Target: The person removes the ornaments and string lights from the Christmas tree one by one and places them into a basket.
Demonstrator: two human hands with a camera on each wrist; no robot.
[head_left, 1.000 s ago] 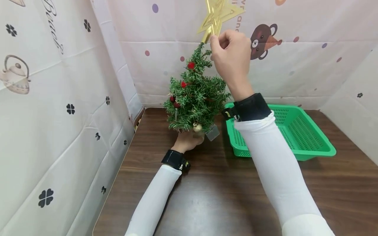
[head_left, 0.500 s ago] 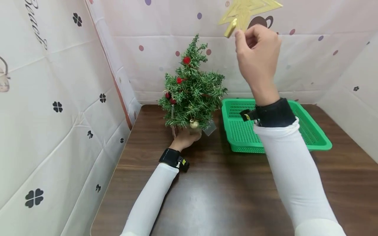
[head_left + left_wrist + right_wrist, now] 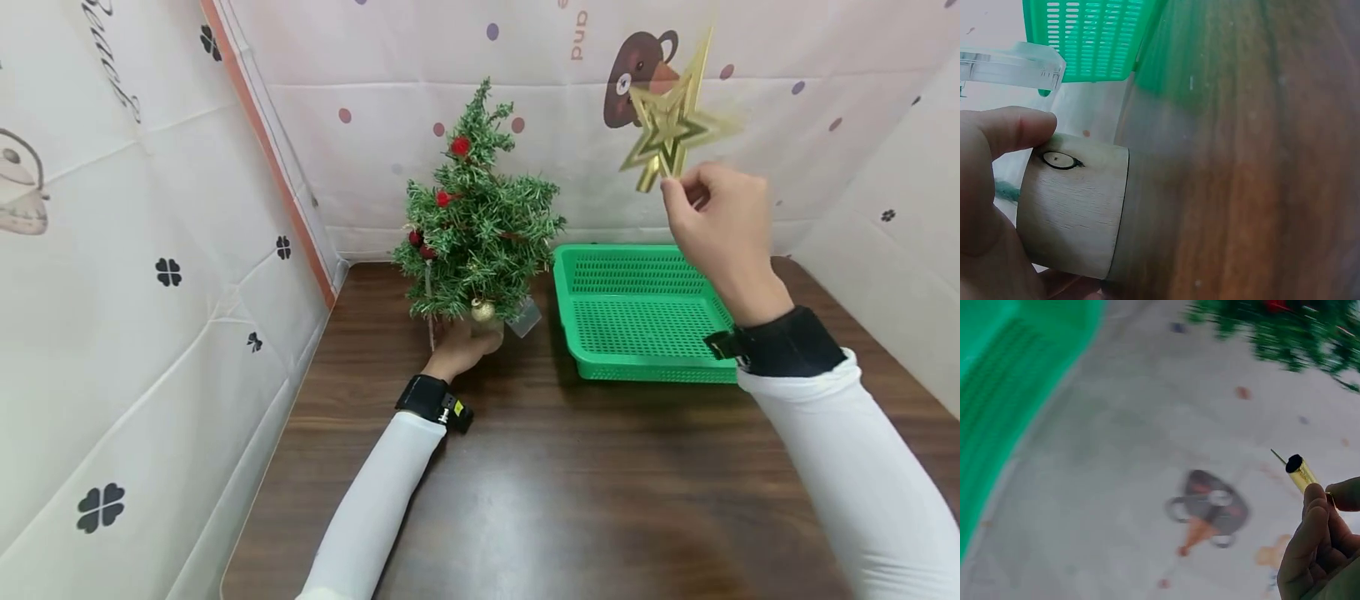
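Left hand (image 3: pixel 459 348) low and curled, right hand (image 3: pixel 718 225) raised, pinching

The star (image 3: pixel 670 125) looks like shiny gold foil or metallic plastic. The tree (image 3: pixel 476 229) has bristly green plastic needles, a glossy gold ball (image 3: pixel 482 311) and a pale, matt wooden base (image 3: pixel 1075 206). The basket (image 3: pixel 642 312) is smooth perforated green plastic. The table (image 3: pixel 570 492) is dark wood grain with a soft sheen.

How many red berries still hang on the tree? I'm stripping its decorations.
4 show on the small Christmas tree: one near the tip, one mid-left, two at the lower left. Others may be hidden behind.
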